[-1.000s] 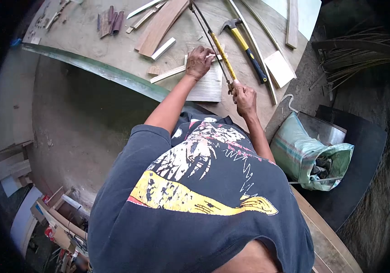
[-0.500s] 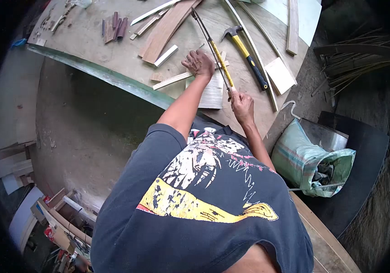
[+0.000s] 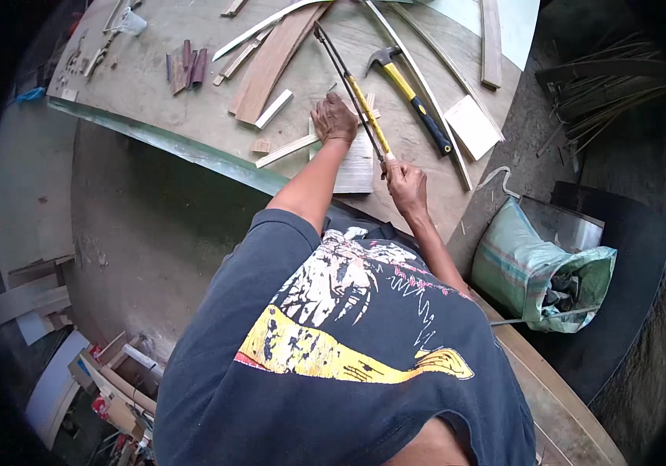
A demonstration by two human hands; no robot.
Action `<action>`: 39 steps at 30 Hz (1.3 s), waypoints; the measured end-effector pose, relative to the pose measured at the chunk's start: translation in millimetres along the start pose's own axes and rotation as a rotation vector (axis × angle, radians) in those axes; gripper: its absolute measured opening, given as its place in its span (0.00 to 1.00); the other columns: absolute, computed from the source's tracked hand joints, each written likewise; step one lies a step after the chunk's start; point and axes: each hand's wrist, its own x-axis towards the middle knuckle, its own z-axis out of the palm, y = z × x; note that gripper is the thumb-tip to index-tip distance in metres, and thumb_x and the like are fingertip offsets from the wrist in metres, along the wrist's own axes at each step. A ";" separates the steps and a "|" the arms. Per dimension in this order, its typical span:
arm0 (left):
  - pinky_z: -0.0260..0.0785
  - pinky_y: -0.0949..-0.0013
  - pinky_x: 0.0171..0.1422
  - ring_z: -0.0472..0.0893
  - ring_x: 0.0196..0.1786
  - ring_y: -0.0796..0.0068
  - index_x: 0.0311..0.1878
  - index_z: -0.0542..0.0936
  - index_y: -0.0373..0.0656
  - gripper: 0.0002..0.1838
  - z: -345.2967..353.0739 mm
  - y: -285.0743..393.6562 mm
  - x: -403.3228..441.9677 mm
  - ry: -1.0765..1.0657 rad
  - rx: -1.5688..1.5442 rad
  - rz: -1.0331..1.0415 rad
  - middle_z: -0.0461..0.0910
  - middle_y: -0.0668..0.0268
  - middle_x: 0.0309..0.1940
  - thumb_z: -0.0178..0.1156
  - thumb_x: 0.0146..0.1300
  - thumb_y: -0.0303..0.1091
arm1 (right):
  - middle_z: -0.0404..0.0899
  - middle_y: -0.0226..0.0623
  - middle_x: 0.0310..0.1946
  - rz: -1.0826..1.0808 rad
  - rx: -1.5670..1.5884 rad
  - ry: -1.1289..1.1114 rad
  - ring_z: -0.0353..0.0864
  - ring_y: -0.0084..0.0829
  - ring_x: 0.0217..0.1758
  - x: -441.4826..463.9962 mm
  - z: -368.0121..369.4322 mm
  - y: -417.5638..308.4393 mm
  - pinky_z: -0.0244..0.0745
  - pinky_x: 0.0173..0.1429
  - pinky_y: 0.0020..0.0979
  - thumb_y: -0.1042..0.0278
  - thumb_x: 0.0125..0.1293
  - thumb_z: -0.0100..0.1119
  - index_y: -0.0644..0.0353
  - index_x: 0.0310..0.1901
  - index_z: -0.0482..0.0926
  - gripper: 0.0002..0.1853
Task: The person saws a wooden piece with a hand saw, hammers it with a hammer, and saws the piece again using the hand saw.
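Observation:
My right hand [image 3: 407, 186] is closed around the handle of a hacksaw with a yellow frame [image 3: 367, 112]. The saw points away from me, its blade beside my left hand and across the wood strips. My left hand [image 3: 334, 120] presses on a thin pale strip [image 3: 286, 151], its fingers bent together. Under the strip lies a grey-white board [image 3: 355, 169] near the table's front edge. A claw hammer [image 3: 411, 96] with a yellow and black handle rests right of the saw.
On the wooden table [image 3: 146, 116] are a brown plank [image 3: 269, 76], long curved strips, a pale square block [image 3: 473, 127], dark red pieces [image 3: 198, 68] and a clear cup [image 3: 132, 22]. A green sack [image 3: 516, 252] stands beyond the table's right edge.
My left hand has come down off its raised pose onto the strip, its fingers now lower and pointing forward. The saw stays in my right hand, and the camera view has shifted slightly.

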 end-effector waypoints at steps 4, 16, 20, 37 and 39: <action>0.60 0.60 0.48 0.74 0.43 0.59 0.40 0.68 0.44 0.11 2.2 -0.3 1.3 -0.068 0.030 -0.129 0.77 0.58 0.33 0.48 0.52 0.30 | 0.62 0.51 0.09 -0.002 -0.024 -0.002 0.64 0.36 0.11 -16.3 -4.9 11.7 0.58 0.22 0.40 0.50 0.60 0.50 0.71 0.19 0.73 0.27; 0.66 0.56 0.46 0.75 0.41 0.51 0.44 0.65 0.43 0.18 -2.1 -1.3 5.5 -0.095 -0.156 -0.124 0.76 0.51 0.34 0.58 0.50 0.32 | 0.66 0.28 0.09 -0.072 -0.058 -0.040 0.64 0.18 0.13 5.9 -4.6 13.6 0.57 0.18 0.26 0.52 0.62 0.49 0.64 0.17 0.74 0.24; 0.61 0.58 0.53 0.74 0.46 0.58 0.44 0.66 0.40 0.16 -2.2 -9.8 6.6 -0.119 -0.126 -0.048 0.77 0.56 0.39 0.53 0.50 0.29 | 0.66 0.26 0.08 -0.075 0.076 -0.040 0.63 0.17 0.11 -0.2 -3.4 22.6 0.56 0.15 0.23 0.54 0.62 0.49 0.62 0.14 0.73 0.24; 0.51 0.45 0.56 0.72 0.50 0.63 0.40 0.74 0.45 0.14 -18.1 -11.8 2.2 -0.276 -0.031 0.016 0.76 0.63 0.42 0.54 0.47 0.32 | 0.67 0.28 0.10 -0.006 -0.093 0.120 0.63 0.18 0.14 -29.3 12.6 -8.4 0.56 0.18 0.26 0.51 0.61 0.49 0.62 0.14 0.73 0.25; 0.50 0.45 0.58 0.71 0.52 0.63 0.42 0.74 0.46 0.15 -21.0 -8.9 -7.6 -0.235 0.017 0.004 0.76 0.63 0.43 0.53 0.48 0.34 | 0.67 0.27 0.10 0.010 -0.068 0.127 0.63 0.17 0.14 -25.9 18.8 -1.8 0.56 0.17 0.25 0.51 0.61 0.49 0.62 0.15 0.73 0.24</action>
